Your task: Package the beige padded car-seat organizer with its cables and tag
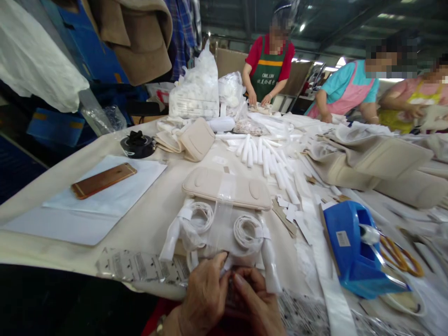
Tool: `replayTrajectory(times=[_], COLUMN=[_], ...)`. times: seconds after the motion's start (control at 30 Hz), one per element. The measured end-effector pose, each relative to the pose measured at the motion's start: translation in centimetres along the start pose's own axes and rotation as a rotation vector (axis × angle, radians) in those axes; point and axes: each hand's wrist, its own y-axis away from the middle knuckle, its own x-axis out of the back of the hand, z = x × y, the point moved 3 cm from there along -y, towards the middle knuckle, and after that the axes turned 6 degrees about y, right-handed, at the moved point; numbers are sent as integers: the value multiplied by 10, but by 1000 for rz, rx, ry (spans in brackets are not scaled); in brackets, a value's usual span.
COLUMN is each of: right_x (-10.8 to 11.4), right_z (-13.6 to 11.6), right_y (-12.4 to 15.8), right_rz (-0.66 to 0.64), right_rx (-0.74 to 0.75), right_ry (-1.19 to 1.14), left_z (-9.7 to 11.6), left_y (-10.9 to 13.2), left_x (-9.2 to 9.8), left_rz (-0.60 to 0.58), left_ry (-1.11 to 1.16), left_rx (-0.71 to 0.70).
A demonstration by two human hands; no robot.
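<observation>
- Table: its left edge slants down to the far left of the frame; the near edge runs along the lower left toward the hands, with printed film lying along it.
- Bag: centre of the frame, near that edge — a clear band over its middle, a coiled strap on either side of the band, and white sleeves at both sides.
- Room: the widest gap beside the bag is the strip of cloth at its left, reaching to the paper with the phone on it.
- Right side is tighter: card scraps sit just beside the bag, then the blue holder and scissors. Beyond the bag, white rolls fan out.
- Left hand: lower middle of the frame, fingers bent, index tip at the bag's lower edge.
- Right hand: just beside it, fingers curled, thumb and fingertips drawn close — I cannot tell what, if anything, either hand pinches.
</observation>
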Motion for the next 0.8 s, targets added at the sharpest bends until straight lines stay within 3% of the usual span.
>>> replayTrajectory(times=[0.4, 0.63, 0.8], right_x=[3, -1, -5], right_z=[-1, -6, -8], right_y=[-14, -19, -18], right_rz=[42, 193, 218], right_rx=[14, 13, 43], right_ry=[216, 293, 290], left_z=[-1, 2, 4], left_y=[-1, -3, -4], left_x=[0, 2, 3], left_rz=[16, 22, -67], left_ry=[40, 29, 10], left_rx=[-37, -53, -51])
